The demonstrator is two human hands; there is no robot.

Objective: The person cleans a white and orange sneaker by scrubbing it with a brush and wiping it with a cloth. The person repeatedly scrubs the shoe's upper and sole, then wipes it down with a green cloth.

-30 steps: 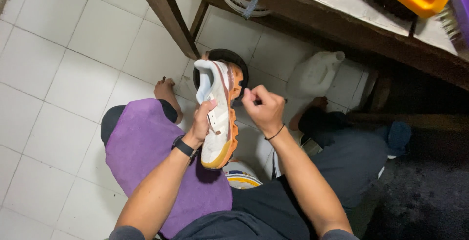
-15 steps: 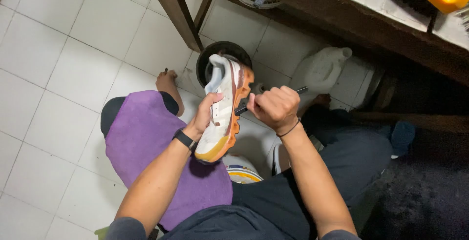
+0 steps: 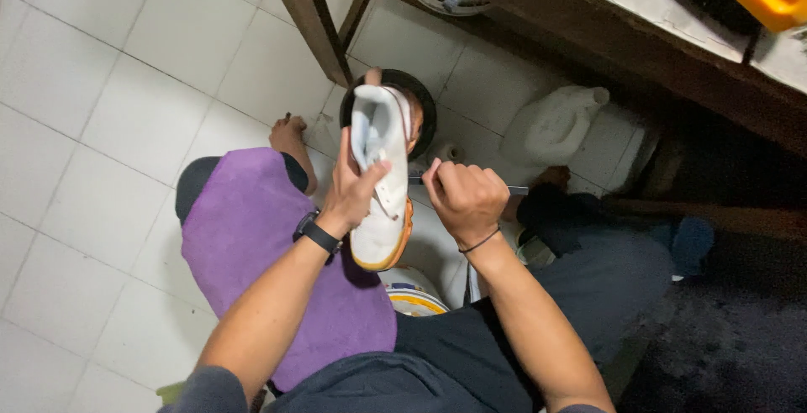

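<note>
My left hand (image 3: 351,188) grips a white sneaker with an orange sole (image 3: 382,179) around its middle, holding it above my lap with the opening turned up. My right hand (image 3: 464,199) is closed in a fist just to the right of the shoe, pinching a thin dark tool (image 3: 514,189) that sticks out to the right; its working end near the shoe is hidden. A black watch (image 3: 318,233) sits on my left wrist and a thin band on my right wrist. A purple cloth (image 3: 252,236) covers my left thigh.
A black round container (image 3: 420,98) sits on the white tiled floor behind the shoe. A white plastic jug (image 3: 555,123) stands under a dark wooden bench (image 3: 588,22). A small white and yellow tub (image 3: 412,291) lies between my legs. My bare foot (image 3: 290,140) rests on the tiles.
My left hand has turned the sneaker so its white upper faces me instead of its orange side. My right fist stays close beside it, a little lower.
</note>
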